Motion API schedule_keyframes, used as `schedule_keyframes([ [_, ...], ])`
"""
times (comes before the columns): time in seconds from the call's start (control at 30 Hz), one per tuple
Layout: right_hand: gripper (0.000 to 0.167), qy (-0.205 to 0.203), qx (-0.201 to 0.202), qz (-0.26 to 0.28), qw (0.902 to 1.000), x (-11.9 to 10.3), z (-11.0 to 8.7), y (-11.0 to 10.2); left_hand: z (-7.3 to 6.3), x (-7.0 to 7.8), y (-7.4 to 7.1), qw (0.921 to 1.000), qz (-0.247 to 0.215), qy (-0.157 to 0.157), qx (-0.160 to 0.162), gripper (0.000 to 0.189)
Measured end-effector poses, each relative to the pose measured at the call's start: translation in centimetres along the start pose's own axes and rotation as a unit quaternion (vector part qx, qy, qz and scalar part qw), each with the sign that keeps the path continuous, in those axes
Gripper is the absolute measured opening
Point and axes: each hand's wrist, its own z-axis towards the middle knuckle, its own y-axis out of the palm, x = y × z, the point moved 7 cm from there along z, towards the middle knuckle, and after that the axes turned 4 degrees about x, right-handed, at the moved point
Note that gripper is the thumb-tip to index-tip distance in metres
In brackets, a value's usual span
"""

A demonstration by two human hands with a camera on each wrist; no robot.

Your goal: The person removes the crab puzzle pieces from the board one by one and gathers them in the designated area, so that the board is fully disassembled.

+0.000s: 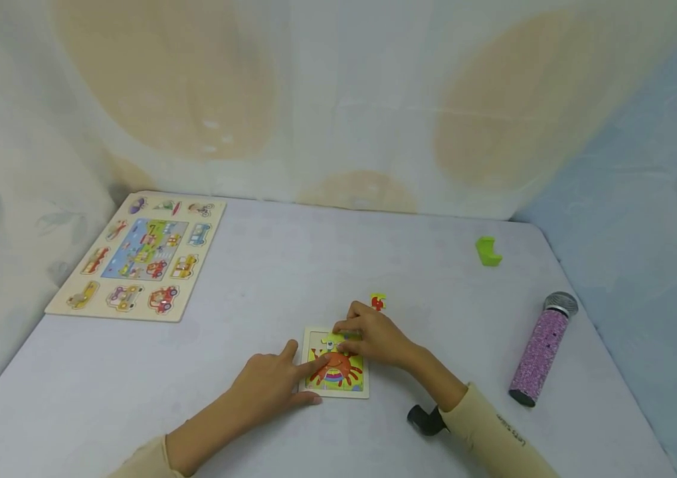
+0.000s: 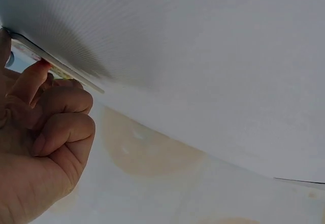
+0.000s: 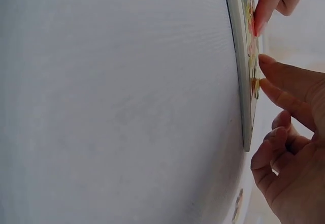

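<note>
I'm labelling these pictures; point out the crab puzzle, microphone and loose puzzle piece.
Crab puzzle [image 1: 341,365], head view: crab's body.
Microphone [image 1: 539,356], head view: glittery handle.
Loose puzzle piece [image 1: 377,302], head view: its middle.

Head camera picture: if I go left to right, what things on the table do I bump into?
Vehicle board → crab puzzle → loose puzzle piece → black object → green block → sparkly microphone.

1. Head view: above the near side, facing far and downward; most distant, covering table [image 1: 290,265] and backdrop [image 1: 362,99].
2. Left wrist view: close by left hand [image 1: 269,385], low, rolled nearly upside down, backdrop beyond.
3. Right wrist view: close, low, turned sideways, puzzle [image 1: 341,380] near edge-on.
4. Shared, head and right wrist: puzzle, left hand, right hand [image 1: 379,337].
</note>
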Motion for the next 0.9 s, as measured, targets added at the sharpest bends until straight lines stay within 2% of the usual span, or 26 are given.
schedule_keyframes([
  [0.2,0.026,0.006,0.016,0.070,0.9974,0.2,-0.3,-0.6,0.1,0.2,-0.3,0.9999,-0.004,0.008,0.007,0.059],
  [0.47,0.026,0.005,0.013,0.035,0.9993,1.1,-0.3,-0.7,0.0,0.2,-0.1,0.9998,-0.008,0.006,0.017,0.059],
  [0.6,0.023,0.000,0.018,0.035,0.9992,1.3,-0.4,-1.0,0.3,0.4,-0.3,0.9997,-0.003,0.011,0.022,0.059],
  [0.9,0.018,-0.017,0.009,0.055,0.9983,1.6,0.1,-0.9,0.9,3.1,-0.8,0.9984,-0.030,0.016,0.046,0.063],
])
